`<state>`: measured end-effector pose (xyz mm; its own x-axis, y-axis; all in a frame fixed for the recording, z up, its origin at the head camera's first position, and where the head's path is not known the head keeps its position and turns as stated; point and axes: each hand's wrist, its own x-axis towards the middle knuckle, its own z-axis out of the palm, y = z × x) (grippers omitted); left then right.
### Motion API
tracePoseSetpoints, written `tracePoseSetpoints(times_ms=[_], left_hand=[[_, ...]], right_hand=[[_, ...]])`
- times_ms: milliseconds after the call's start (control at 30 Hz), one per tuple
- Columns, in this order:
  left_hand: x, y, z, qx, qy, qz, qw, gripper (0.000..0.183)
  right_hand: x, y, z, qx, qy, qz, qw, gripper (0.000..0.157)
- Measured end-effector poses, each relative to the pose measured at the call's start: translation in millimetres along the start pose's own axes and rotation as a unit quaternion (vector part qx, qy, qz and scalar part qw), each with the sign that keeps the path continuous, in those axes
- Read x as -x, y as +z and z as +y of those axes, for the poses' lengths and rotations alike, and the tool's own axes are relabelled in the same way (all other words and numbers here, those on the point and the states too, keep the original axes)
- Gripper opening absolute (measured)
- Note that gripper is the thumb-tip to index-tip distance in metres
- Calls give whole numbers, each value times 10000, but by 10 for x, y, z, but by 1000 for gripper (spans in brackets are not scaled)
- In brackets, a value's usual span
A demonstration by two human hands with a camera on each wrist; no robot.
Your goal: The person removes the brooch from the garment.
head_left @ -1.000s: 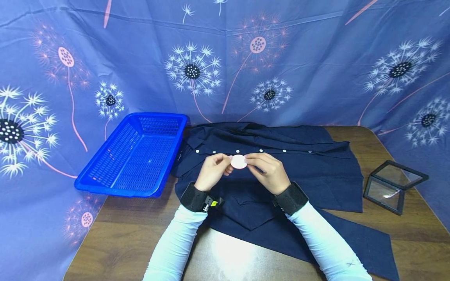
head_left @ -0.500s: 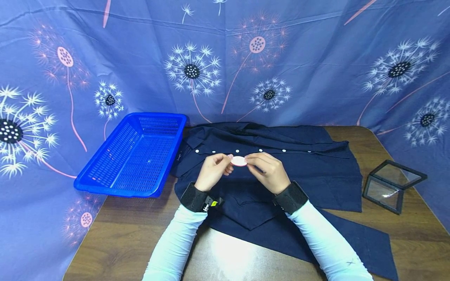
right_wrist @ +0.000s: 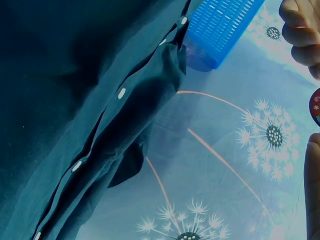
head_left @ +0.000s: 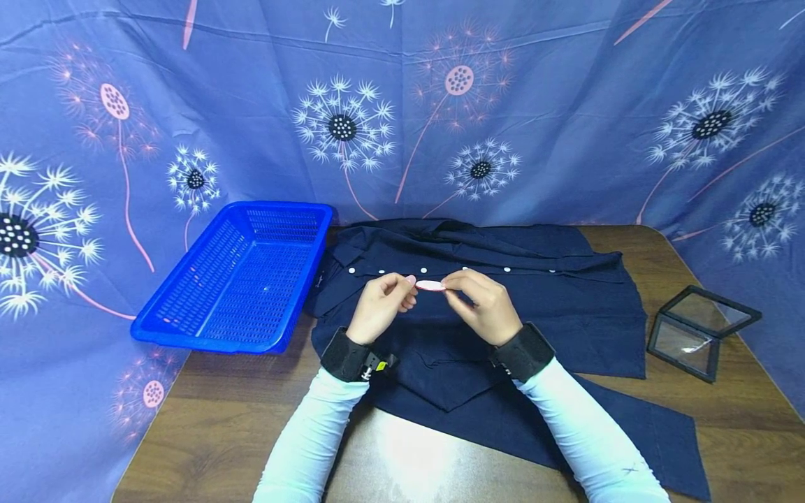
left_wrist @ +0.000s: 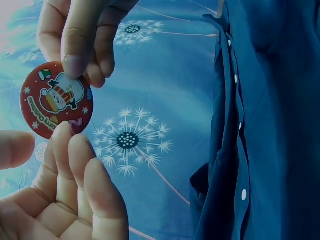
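A small round disc is held over a dark navy buttoned shirt, almost edge-on in the head view with its white side up. In the left wrist view, the red face of the disc carries a snowman picture and lettering. My right hand pinches its right edge between thumb and fingers. My left hand is at the opposite edge; in the left wrist view its fingertips touch the rim while the thumb stands apart. Only part of the disc enters the right wrist view.
A blue perforated plastic basket stands left of the shirt. To the right lies an unfolded black frame with clear panels. Beneath everything is a wooden table. A blue dandelion-print cloth hangs behind.
The disc has tilted from showing a broad white oval to a thin sliver. My left thumb has parted from its edge. The right hand has shifted slightly right with the disc.
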<state>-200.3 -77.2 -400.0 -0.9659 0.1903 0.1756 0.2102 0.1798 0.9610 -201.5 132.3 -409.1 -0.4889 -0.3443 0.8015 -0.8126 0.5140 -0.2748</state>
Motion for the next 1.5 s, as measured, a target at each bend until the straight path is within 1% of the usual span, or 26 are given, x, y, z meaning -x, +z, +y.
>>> tracePoseSetpoints(times_ms=[167,333,400,500,600,700,800,900,967,1033,1133,1200,1267,1333,1400,1500], left_hand=[[20,-31,7,20,176,47,9998,29],[44,-62,-9,111,330,157,9993,26],[56,-77,-10,87,372,200,9991,26],[69,-102,-18,-9,405,158,9991,24],[82,-128,-29,-187,414,46,9990,21],[100,-157,-49,-496,486,0,9976,23],[125,-182,-60,-775,545,3,9955,28],[146,-202,-75,-970,533,-7,9939,31],[161,-215,-93,-1105,555,-24,9923,35],[175,-227,-110,-1314,623,-20,9894,39],[192,-246,-138,-1605,849,14,9834,46],[197,-258,-159,-1858,999,81,9775,50],[202,-272,-177,-2048,1075,125,9728,54],[207,-286,-196,-2258,1072,168,9681,58],[215,-303,-209,-2466,1014,172,9636,62],[236,-336,-214,-2793,796,96,9568,68]], right_hand=[[3,-18,32,-153,253,56,9995,15],[12,-64,57,-342,530,232,9977,15],[18,-90,70,-334,600,281,9972,14],[39,-136,105,-315,698,322,9965,15],[79,-203,151,-314,839,338,9954,17],[127,-286,211,-308,964,398,9941,18],[171,-379,274,-277,1108,510,9921,19],[214,-463,331,-233,1268,612,9898,18],[248,-516,358,-215,1403,623,9879,17],[284,-560,386,-206,1532,632,9860,16],[345,-619,419,-199,1734,628,9826,15],[372,-654,438,-229,1868,671,9798,14],[393,-692,451,-265,2026,728,9762,13],[408,-730,467,-322,2161,803,9725,13],[379,-787,409,-364,2271,891,9691,13],[340,-871,333,-467,2373,1019,9650,12]])
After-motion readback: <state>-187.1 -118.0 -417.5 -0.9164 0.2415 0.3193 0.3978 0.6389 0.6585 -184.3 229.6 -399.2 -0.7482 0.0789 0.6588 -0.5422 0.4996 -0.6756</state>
